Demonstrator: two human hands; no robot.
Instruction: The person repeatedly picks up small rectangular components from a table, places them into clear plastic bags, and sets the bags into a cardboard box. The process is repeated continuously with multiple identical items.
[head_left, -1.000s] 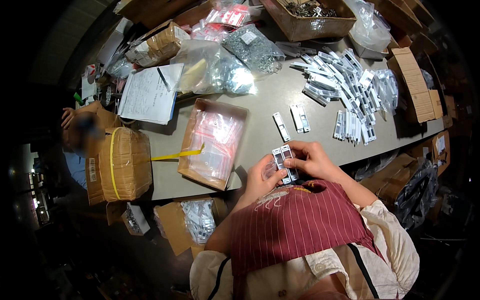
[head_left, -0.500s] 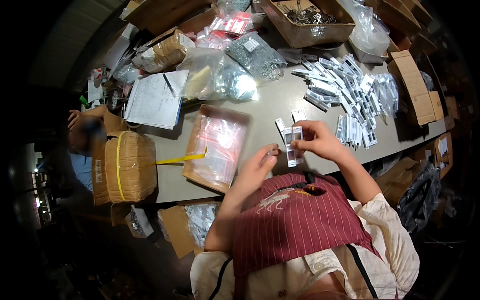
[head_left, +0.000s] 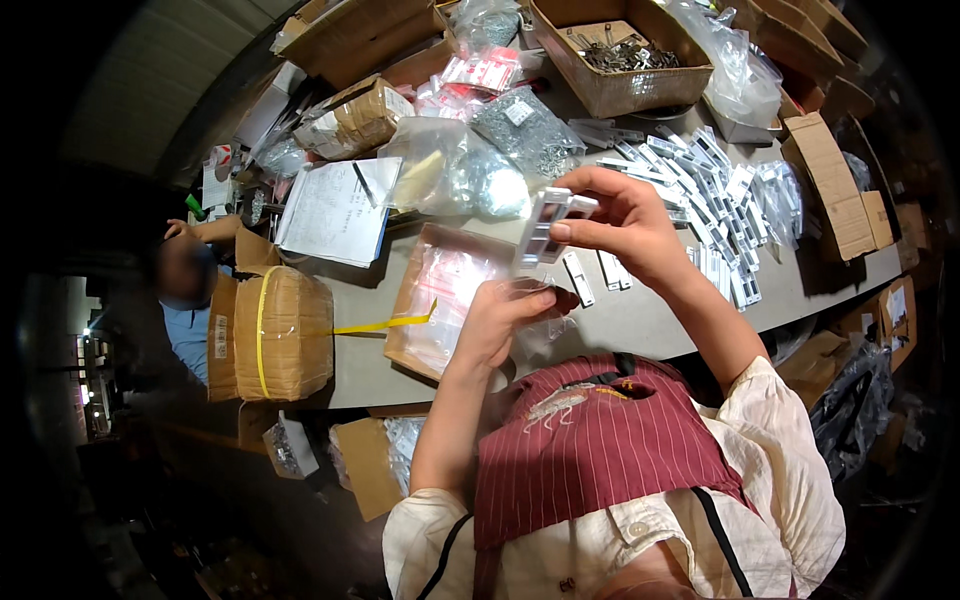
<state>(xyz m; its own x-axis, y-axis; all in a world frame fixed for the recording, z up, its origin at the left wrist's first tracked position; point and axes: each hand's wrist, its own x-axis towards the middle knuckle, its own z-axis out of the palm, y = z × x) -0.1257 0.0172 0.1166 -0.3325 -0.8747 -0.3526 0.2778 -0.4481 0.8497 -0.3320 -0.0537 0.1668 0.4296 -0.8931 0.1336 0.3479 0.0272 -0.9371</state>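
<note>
My right hand (head_left: 630, 222) pinches a few long white-and-grey plastic pieces with window-like openings (head_left: 541, 232), raised and tilted above the table. Just below them my left hand (head_left: 500, 318) is closed on a small clear plastic bag (head_left: 543, 335), which hangs from the fingers toward my apron. The lower ends of the pieces are close to the bag's top; whether they touch it I cannot tell. On the table beside my hands lie another such piece (head_left: 578, 279) and a couple more. A large heap of them (head_left: 705, 190) spreads farther right.
Left of my hands stands an open carton of clear bags (head_left: 440, 290), with a taped brown box (head_left: 290, 330) beyond. Farther back are a notepad (head_left: 335, 215), a bag of small metal parts (head_left: 520, 125) and a box of metal pieces (head_left: 610, 85). Another person (head_left: 190, 290) is at far left.
My right hand has lifted the plastic pieces up and left, off the table. My left hand has moved slightly left, and the clear bag now shows spread out in it.
</note>
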